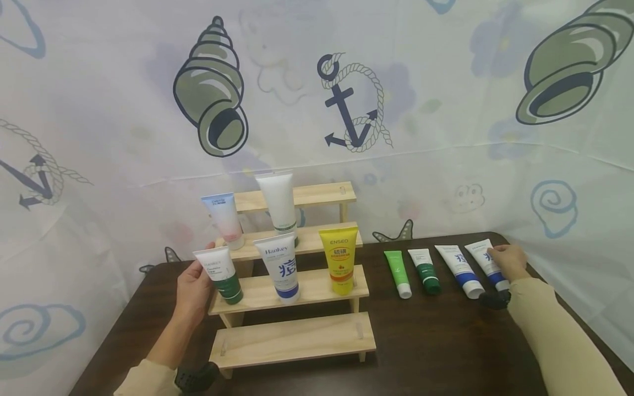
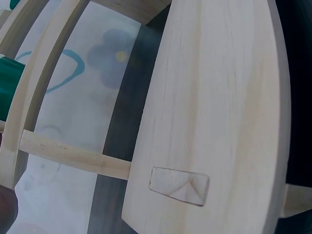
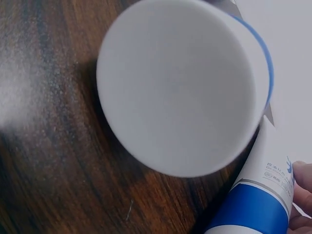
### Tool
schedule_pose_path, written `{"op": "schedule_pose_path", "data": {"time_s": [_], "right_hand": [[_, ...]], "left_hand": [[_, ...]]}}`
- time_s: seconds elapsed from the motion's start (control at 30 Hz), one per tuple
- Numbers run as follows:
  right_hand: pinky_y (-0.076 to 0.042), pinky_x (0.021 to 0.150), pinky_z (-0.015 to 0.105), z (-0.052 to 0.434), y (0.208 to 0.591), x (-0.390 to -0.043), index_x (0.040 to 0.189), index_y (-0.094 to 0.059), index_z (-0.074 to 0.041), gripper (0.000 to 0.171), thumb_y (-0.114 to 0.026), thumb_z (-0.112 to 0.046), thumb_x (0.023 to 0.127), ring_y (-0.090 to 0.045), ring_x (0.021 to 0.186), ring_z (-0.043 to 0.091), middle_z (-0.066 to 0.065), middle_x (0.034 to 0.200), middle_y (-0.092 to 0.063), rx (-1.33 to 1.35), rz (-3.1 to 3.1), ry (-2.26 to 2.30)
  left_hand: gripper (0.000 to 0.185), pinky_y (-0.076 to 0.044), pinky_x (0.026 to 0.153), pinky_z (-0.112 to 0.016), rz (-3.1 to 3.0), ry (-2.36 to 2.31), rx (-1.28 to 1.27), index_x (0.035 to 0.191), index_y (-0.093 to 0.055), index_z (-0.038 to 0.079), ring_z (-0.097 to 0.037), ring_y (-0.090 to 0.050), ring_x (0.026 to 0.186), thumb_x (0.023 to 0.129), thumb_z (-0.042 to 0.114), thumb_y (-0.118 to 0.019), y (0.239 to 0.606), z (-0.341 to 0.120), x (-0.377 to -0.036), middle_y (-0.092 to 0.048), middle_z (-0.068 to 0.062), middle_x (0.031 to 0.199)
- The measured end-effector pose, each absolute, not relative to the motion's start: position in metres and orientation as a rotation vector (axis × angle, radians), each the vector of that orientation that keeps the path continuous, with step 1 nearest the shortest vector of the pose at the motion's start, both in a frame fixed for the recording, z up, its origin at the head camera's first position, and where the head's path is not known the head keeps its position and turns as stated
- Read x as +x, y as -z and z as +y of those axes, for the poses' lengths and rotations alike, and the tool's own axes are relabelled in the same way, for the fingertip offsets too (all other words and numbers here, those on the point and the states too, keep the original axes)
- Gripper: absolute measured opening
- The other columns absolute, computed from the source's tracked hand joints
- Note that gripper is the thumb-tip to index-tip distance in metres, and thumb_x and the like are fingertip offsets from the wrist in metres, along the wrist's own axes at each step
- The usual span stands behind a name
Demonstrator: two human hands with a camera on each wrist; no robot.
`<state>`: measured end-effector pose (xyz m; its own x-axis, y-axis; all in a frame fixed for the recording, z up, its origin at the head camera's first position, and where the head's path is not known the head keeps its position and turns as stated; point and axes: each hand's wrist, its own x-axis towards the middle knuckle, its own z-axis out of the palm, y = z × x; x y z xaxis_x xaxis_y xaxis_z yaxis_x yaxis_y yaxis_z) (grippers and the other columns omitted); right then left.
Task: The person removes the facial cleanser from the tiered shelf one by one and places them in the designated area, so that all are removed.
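At the left end of the shelf rack, my left hand (image 1: 192, 289) grips the side of a white and green tube (image 1: 221, 275) that stands on its cap on the second step from the bottom. In the left wrist view only a fingertip (image 2: 7, 209) shows at the lower left edge. Over on the right of the table, my right hand (image 1: 511, 261) pinches the edge of a white and blue tube (image 1: 484, 258), the rightmost of the lying row. Its fingers (image 3: 303, 200) are at that tube's side in the right wrist view, beside a second white and blue tube (image 1: 458, 269).
The wooden rack (image 1: 292, 341) also bears a Hankey tube (image 1: 278, 261), a yellow tube (image 1: 340, 256), a pink and blue tube (image 1: 223, 214) and a tall white tube (image 1: 278, 201). A green tube (image 1: 398, 270) and a small white-green tube (image 1: 424, 267) lie right of it.
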<state>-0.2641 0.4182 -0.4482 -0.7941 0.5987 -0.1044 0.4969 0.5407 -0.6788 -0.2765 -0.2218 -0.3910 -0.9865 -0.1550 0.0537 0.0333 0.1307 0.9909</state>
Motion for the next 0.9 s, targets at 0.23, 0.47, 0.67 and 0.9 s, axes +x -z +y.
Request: {"op": "schedule_pose_path", "data": {"time_s": [0.23, 0.47, 0.67, 0.9], "right_hand": [[-0.042, 0.1, 0.055, 0.42, 0.446, -0.263, 0.128, -0.047, 0.019, 0.049, -0.045, -0.02, 0.097, -0.046, 0.119, 0.05, 0.039, 0.134, -0.045, -0.962, -2.628, -1.095], [-0.045, 0.092, 0.053, 0.422, 0.444, -0.257, 0.125, -0.047, 0.02, 0.048, -0.046, -0.019, 0.097, -0.048, 0.112, 0.05, 0.041, 0.129, -0.046, -0.893, -2.677, -1.056], [-0.038, 0.103, 0.057, 0.423, 0.44, -0.252, 0.127, -0.046, 0.02, 0.05, -0.045, -0.019, 0.097, -0.041, 0.122, 0.055, 0.041, 0.135, -0.042, -0.817, -2.715, -1.019], [-0.033, 0.111, 0.058, 0.418, 0.433, -0.25, 0.132, -0.042, 0.021, 0.051, -0.043, -0.018, 0.099, -0.037, 0.129, 0.056, 0.04, 0.137, -0.041, -0.72, -2.644, -1.022]], "left_hand": [[0.05, -0.014, 0.127, -0.04, -2.254, 1.972, 0.112, 0.147, -0.039, 0.002, -0.019, -0.017, 0.153, 0.104, 0.026, -0.048, 0.391, -0.222, -0.275, -0.027, -0.003, 0.161], [0.05, -0.014, 0.127, -0.038, -2.261, 1.976, 0.094, 0.148, -0.038, 0.003, -0.018, -0.016, 0.153, 0.104, 0.025, -0.047, 0.392, -0.223, -0.274, -0.027, -0.001, 0.161], [0.051, -0.015, 0.127, -0.038, -2.26, 1.979, 0.1, 0.149, -0.037, 0.004, -0.017, -0.016, 0.153, 0.104, 0.025, -0.047, 0.392, -0.223, -0.274, -0.027, -0.001, 0.162], [0.049, -0.015, 0.127, -0.038, -2.261, 1.973, 0.111, 0.149, -0.037, 0.005, -0.017, -0.017, 0.153, 0.104, 0.023, -0.046, 0.392, -0.223, -0.275, -0.027, -0.001, 0.161]]}}
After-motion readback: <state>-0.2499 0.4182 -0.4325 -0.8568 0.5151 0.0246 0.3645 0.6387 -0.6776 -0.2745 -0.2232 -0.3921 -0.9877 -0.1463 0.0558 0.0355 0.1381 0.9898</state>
